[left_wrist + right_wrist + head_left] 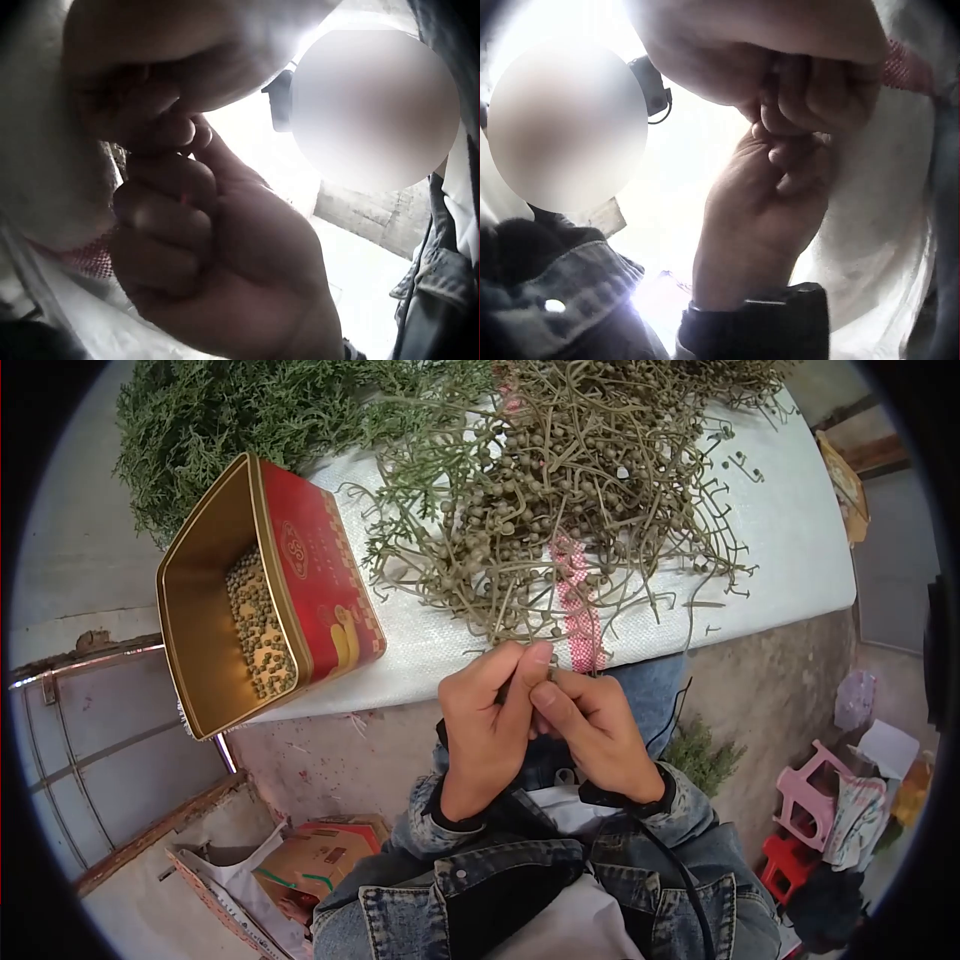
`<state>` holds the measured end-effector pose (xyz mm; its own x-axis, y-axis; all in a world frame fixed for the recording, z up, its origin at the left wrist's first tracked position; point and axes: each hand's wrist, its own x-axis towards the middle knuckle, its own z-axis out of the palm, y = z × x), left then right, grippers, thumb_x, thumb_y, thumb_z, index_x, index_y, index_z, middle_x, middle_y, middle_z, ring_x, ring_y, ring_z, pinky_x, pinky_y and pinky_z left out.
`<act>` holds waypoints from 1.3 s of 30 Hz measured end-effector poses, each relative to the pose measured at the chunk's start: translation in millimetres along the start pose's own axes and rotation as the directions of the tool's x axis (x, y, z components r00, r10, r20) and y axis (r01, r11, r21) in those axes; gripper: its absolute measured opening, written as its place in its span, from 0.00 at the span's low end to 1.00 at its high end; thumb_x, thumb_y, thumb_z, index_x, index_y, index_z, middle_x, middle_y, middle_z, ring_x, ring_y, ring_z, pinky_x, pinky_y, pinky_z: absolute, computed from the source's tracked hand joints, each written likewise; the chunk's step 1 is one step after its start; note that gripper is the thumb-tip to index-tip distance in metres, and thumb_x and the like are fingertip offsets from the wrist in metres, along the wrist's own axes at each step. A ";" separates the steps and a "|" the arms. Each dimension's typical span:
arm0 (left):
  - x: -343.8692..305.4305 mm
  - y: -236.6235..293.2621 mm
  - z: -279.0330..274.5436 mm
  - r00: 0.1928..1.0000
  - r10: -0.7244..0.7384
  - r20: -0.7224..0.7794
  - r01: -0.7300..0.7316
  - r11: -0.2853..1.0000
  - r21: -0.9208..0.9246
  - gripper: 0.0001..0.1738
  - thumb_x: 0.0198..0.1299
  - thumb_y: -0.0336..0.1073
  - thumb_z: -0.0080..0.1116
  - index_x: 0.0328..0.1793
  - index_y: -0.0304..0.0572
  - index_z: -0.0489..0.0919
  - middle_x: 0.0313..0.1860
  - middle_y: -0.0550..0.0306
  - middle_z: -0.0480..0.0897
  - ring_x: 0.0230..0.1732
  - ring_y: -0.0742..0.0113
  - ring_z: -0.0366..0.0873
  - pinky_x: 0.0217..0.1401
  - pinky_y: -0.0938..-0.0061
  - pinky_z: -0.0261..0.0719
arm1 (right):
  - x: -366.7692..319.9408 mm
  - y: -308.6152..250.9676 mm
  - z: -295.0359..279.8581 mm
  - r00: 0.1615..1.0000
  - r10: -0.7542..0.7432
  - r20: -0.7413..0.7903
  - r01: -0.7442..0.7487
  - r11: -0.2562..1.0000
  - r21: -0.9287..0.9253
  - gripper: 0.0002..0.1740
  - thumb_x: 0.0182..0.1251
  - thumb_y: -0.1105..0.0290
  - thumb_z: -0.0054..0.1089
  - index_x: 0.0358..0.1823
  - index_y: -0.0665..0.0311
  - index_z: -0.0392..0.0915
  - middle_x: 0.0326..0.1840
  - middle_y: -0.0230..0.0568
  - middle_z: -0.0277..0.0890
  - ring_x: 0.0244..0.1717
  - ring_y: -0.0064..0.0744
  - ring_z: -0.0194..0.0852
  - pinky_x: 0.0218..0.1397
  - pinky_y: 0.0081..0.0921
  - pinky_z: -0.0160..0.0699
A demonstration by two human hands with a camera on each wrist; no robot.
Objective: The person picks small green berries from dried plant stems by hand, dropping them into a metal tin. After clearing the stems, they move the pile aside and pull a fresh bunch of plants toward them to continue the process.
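My left hand (488,720) and right hand (597,730) meet at the near edge of the white woven sack (790,550). Fingers on both hands are curled, thumbs and fingertips pinching close together. A tiny greenish-brown plant bit (554,673) shows between the fingertips; most of it is hidden, and I cannot tell its exact kind. Just beyond lies a heap of dry brown stems (600,470) with small round pods. To the left, a red and gold tin (325,560) lies tipped with its mouth toward me, loose round pods (262,625) inside.
Leafy green sprigs (240,420) are heaped behind the tin. A pink checked strip (580,610) runs across the sack. Below stand a cardboard box (318,855) at left, and a pink stool (810,795) and red stool (787,865) at right. A dark cable (680,870) hangs by the right sleeve.
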<state>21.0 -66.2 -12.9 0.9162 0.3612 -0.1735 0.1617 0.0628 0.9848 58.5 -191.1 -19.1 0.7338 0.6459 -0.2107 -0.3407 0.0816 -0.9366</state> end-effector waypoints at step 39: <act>-4.5 7.6 1.5 0.988 -0.150 -0.036 0.139 0.967 -0.214 0.17 0.72 0.34 0.57 0.28 0.33 0.76 0.21 0.74 0.70 0.26 0.87 0.58 0.25 0.83 0.55 | 2.5 0.0 -15.0 0.979 -0.132 0.155 0.162 0.967 -0.196 0.14 0.74 0.69 0.55 0.29 0.69 0.75 0.17 0.39 0.63 0.16 0.30 0.55 0.20 0.26 0.56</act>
<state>18.7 -68.8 -4.7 0.8677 0.3813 -0.3189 0.2048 0.3103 0.9283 69.1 -200.9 -23.8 0.6725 0.7391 -0.0391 -0.0959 0.0346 -0.9948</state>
